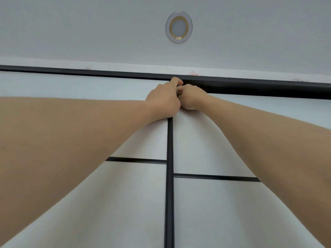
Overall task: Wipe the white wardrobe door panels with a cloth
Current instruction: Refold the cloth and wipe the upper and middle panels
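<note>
Both forearms reached up, left hand (163, 99) and right hand (190, 98) curled together, cloth unseen between fingers; wiping should press flat below the top rail (250, 86)

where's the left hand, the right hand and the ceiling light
left hand (163, 97), head view, back of the hand
right hand (192, 98), head view, back of the hand
ceiling light (179, 27), head view, centre of the round lens
</note>
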Demonstrator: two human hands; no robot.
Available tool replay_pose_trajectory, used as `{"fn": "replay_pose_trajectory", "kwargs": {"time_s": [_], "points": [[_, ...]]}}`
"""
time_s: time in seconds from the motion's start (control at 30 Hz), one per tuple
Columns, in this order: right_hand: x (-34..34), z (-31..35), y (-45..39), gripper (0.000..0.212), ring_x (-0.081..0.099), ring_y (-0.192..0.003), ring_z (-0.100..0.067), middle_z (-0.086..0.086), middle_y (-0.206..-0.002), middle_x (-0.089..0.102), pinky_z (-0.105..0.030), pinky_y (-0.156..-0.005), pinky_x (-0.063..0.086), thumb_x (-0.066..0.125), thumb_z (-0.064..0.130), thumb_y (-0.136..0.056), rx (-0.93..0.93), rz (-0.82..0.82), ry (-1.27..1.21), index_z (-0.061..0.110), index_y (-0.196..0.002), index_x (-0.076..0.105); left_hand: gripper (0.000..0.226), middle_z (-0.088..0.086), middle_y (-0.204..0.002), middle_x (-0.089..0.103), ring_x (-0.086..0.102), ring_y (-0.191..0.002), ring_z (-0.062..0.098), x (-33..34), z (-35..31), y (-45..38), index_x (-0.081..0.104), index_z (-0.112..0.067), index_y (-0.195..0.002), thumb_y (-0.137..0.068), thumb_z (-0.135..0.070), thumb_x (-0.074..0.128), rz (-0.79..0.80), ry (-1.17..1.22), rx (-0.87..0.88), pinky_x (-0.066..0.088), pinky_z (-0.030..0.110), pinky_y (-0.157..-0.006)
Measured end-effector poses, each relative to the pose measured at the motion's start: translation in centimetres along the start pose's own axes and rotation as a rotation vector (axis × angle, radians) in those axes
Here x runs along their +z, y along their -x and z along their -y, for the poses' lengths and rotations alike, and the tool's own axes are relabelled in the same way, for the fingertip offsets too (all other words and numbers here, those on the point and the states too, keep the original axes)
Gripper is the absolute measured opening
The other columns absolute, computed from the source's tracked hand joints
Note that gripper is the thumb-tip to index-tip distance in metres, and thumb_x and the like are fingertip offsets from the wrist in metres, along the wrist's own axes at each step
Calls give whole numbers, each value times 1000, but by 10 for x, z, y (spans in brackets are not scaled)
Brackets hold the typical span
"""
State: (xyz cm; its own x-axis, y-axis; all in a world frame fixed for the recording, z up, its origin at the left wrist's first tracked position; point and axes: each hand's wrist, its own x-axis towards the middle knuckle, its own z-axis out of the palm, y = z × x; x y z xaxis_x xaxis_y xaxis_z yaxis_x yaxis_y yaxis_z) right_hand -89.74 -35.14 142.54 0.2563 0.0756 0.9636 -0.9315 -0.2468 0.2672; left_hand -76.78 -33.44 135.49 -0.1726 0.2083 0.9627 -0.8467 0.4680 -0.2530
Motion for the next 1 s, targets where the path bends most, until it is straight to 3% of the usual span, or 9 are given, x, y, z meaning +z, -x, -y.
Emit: {"fn": "replay_pose_trajectory", "kwargs": {"time_s": [0.17, 0.23, 0.33, 0.43, 0.57, 0.73, 0.83, 0.93, 1.0], "points": [[-19, 8, 89, 20, 61, -54, -14, 8, -65, 66, -33, -67, 54, 48, 22, -94, -87, 93, -252, 32, -82, 61, 58, -3, -137, 54, 50, -123, 22, 3, 1, -4, 39, -27, -144, -90, -9, 48, 7, 13, -16, 43, 33, -95], [-22, 10, 156, 24, 60, -64, -5, 14, -74, 67, -26, -66, 48, 49, 22, -93, -203, 176, -258, 37, -101, 67, 55, -1, -138, 52, 47, -125, 23, 2, 2, -4, 44, -27, -140, -89, -7, 46, 30, -35, -6, 41, 34, -93], [-24, 5, 207, 44, 55, -90, -5, 17, -100, 61, -26, -83, 45, 46, 26, -93, -344, 227, -179, 49, -128, 58, 50, 1, -136, 52, 45, -126, 24, 2, 2, -4, 52, -29, -132, -89, -6, 43, 46, -59, 6, 41, 34, -92], [-23, -18, 142, 49, 61, -102, -17, 7, -113, 66, -26, -86, 43, 49, 17, -97, -143, 145, -95, 38, -140, 56, 44, 1, -128, 53, 48, -118, 23, 2, 2, -5, 57, -31, -126, -90, -9, 44, 31, -61, -2, 36, 32, -83], [-14, -24, 80, 37, 59, -110, -26, 2, -117, 65, -36, -84, 45, 43, 19, -97, 86, 24, -47, 30, -129, 58, 35, -2, -117, 51, 48, -103, 19, 2, 2, -2, 61, -31, -120, -90, -16, 49, 33, -54, -2, 35, 31, -78], [-6, 31, 203, 15, 54, -97, -24, 5, -103, 59, -40, -78, 42, 44, 23, -95, -169, 64, -130, 30, -106, 51, 39, 1, -121, 52, 48, -104, 19, 1, -6, 8, 60, -28, -120, -89, -9, 48, 40, -65, -29, 37, 32, -77], [-11, 55, 313, 17, 50, -81, -17, 10, -89, 51, -35, -65, 35, 44, 27, -81, -354, 97, -146, 29, -96, 51, 43, 5, -126, 53, 44, -125, 27, 3, -26, 40, 55, -29, -129, -88, -14, 53, 140, -175, 24, 39, 37, -95], [-13, 56, 372, 14, 47, -68, -12, 8, -79, 52, -28, -62, 13, 55, 29, -82, -479, 106, -75, 32, -89, 66, 46, 5, -138, 50, 32, -140, 28, 7, -49, 102, 46, -31, -137, -92, -22, 50, 269, -342, 128, 11, 54, -121], [-17, 41, 368, 22, 50, -69, -14, 6, -83, 53, -27, -58, 28, 49, 41, -101, -549, 115, -8, 33, -106, 69, 44, 1, -134, 54, 47, -126, 23, 5, -57, 143, 46, -31, -138, -95, -21, 44, 262, -368, 165, 2, 54, -123]]}}
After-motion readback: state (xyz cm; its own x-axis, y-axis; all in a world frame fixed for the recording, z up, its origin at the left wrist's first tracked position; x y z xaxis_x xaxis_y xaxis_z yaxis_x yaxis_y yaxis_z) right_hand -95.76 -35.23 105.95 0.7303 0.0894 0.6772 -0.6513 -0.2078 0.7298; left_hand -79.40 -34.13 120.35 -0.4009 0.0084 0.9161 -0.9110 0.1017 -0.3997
